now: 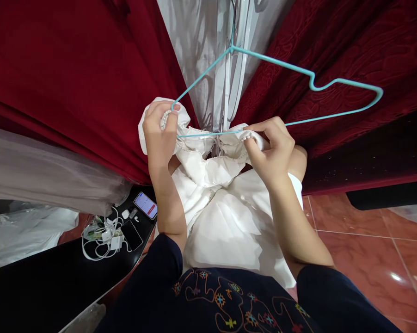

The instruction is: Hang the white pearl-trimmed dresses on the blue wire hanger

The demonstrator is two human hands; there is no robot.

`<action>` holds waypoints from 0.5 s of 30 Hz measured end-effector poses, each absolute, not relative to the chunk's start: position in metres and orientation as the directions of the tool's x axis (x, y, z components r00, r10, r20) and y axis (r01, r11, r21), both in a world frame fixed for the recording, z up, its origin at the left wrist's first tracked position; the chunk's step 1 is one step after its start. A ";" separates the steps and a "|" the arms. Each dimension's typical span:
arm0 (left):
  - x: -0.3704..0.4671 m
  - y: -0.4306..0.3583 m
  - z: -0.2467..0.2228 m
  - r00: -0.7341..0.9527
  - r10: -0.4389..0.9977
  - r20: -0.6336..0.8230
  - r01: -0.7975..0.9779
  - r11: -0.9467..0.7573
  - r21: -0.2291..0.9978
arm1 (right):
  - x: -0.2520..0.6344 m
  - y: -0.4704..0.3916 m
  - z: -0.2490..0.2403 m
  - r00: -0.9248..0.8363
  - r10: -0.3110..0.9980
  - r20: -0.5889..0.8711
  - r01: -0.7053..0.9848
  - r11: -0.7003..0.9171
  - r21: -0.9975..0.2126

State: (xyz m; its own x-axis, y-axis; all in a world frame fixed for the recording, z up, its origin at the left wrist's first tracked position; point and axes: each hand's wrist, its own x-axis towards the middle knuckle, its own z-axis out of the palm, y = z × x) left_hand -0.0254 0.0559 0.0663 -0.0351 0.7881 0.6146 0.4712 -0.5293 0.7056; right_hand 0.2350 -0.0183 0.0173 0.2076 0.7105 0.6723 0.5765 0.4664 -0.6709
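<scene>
A shiny black tabletop (31, 286) is at 8 o'clock. A dark phone (131, 235) lies on it. Around that phone, at 1 o'clock, is a phone with a bright screen (144, 203). At 12 o'clock are a small white rounded thing (125, 214), a little gray thing (133, 212) and a tiny white thing (136, 219). At 9 o'clock is a tangle of white cords (90, 255), with a white plug block (116, 243) at 8. The shiny red tile floor (354, 259) is at 4 o'clock.
</scene>
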 end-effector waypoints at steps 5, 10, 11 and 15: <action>-0.028 0.047 0.054 0.031 0.804 0.594 0.553 -0.508 0.660 | 0.236 -0.018 0.016 0.211 0.682 0.701 0.568 0.498 -0.655; -0.004 0.016 0.041 -0.187 0.673 0.716 0.354 -0.633 0.688 | 0.234 -0.016 0.012 0.216 0.673 0.708 0.580 0.495 -0.647; 0.004 0.008 0.039 -0.279 0.655 0.702 0.303 -0.633 0.712 | 0.233 -0.015 0.011 0.214 0.667 0.714 0.582 0.500 -0.642; 0.027 -0.008 0.025 -0.252 0.846 0.470 0.059 -0.472 0.880 | 0.234 -0.016 0.008 0.212 0.668 0.714 0.597 0.490 -0.636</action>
